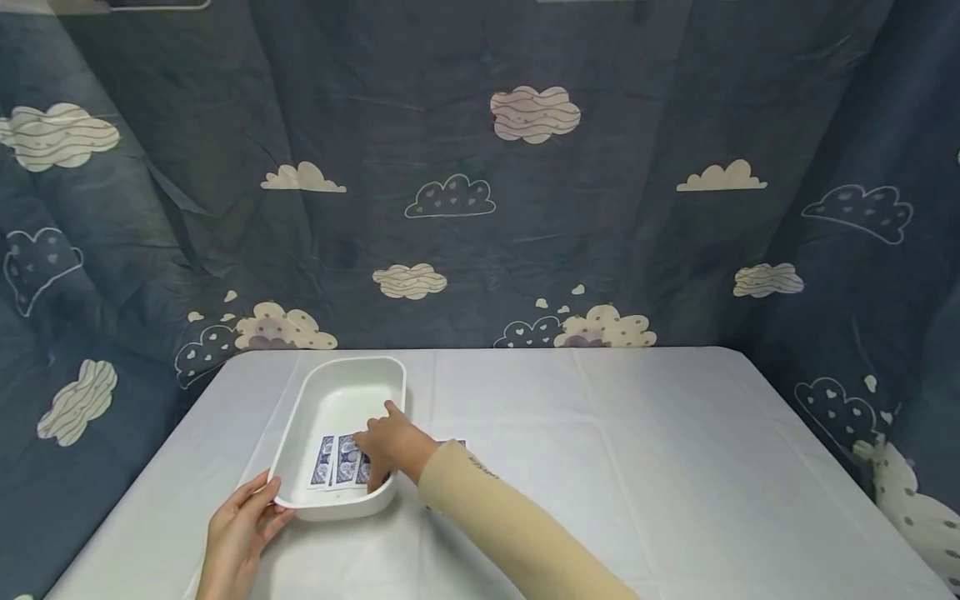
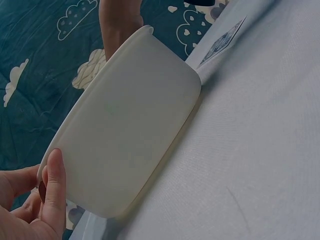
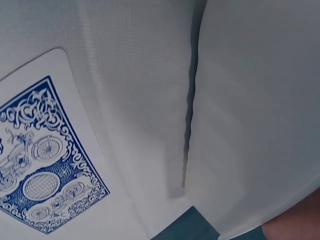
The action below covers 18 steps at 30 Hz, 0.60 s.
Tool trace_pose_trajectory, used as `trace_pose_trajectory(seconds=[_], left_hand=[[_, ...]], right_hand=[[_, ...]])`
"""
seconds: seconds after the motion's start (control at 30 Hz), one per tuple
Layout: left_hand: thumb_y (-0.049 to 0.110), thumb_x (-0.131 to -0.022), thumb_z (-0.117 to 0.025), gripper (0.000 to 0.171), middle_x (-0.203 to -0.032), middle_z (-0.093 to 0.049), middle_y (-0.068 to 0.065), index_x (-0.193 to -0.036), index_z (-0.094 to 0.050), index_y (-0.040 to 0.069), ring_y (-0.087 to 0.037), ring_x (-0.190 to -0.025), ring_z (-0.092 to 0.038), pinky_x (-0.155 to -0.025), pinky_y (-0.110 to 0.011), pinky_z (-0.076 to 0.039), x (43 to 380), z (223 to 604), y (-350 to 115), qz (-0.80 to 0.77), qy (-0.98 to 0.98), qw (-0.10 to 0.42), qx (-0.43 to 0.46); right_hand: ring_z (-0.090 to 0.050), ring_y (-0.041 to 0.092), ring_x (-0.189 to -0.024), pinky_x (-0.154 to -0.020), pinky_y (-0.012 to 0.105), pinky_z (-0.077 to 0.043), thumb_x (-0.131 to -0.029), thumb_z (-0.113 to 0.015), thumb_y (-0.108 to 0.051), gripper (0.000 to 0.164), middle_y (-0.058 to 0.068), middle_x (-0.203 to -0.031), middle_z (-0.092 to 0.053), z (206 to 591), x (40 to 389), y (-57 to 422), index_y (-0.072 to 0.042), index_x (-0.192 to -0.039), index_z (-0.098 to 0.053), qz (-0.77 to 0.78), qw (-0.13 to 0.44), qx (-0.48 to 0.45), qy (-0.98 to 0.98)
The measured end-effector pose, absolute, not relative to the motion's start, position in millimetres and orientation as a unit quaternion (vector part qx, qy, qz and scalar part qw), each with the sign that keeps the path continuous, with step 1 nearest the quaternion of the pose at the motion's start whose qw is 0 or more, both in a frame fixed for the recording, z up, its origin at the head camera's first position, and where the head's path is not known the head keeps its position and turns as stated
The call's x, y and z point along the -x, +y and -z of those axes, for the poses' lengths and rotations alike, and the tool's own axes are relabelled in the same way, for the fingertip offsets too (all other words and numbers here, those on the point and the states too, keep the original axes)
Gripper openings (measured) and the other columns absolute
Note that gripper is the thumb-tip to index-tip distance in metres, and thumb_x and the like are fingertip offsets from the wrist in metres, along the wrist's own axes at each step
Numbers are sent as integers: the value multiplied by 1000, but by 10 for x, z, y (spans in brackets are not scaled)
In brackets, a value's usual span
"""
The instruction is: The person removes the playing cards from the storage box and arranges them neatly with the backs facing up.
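A white tray (image 1: 341,502) stands on the left part of the table. My left hand (image 1: 240,529) grips its near left corner, thumb on the rim and fingers against the outside wall; the left wrist view shows this hand (image 2: 42,200) on the tray's edge (image 2: 125,120). Inside, blue-backed playing cards (image 1: 322,461) lie side by side on the tray floor. My right hand (image 1: 393,446) reaches over the right wall, thumb and fingers at opposite ends of the rightmost playing card (image 1: 363,469), which it partly covers. Most of this hand is hidden behind the tray in the right wrist view.
Right of the tray, another blue-backed card (image 3: 45,160) lies on the white tablecloth (image 1: 675,467), mostly hidden under the right sleeve (image 1: 517,525) in the head view. A dark curtain (image 1: 450,242) with cloud prints hangs behind the table.
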<state>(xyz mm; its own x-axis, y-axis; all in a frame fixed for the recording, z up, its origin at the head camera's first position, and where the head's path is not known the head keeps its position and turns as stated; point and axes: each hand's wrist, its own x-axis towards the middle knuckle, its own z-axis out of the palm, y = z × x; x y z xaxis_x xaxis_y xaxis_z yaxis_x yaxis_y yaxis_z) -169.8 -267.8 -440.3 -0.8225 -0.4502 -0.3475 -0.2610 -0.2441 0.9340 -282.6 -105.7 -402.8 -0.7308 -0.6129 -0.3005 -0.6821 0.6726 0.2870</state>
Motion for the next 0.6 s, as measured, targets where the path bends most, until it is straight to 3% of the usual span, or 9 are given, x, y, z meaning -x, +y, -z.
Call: trace_pose_trajectory(seconds=[0.17,0.4,0.6], left_hand=[[21,-87,-60,10,-73,-56,12,-90,-54,28,-2,-66,-54,-70,-17,-57,1703,4395,-2668,739,-601,74,-295],[22,-87,-61,12,-73,-55,12,-94,-52,26,-1,-67,-53,-71,-17,-57,1714,4405,-2662,736,-605,73,-295],[23,-86,-62,11,-72,-56,12,-85,-55,32,-1,-66,-53,-70,-17,-57,1687,4400,-2680,747,-594,68,-290]], right_hand=[[-45,4,-119,-116,29,-19,-64,-69,-64,79,-11,-125,-52,4024,2828,-1070,-34,-132,-42,-189,84,355,912],[-46,5,-118,-114,28,-21,-66,-67,-64,81,-11,-125,-51,4000,2808,-1049,-33,-134,-39,-190,87,358,910],[-48,6,-113,-108,26,-26,-70,-59,-68,74,-12,-123,-52,3999,2812,-1041,-37,-133,-39,-186,79,374,905]])
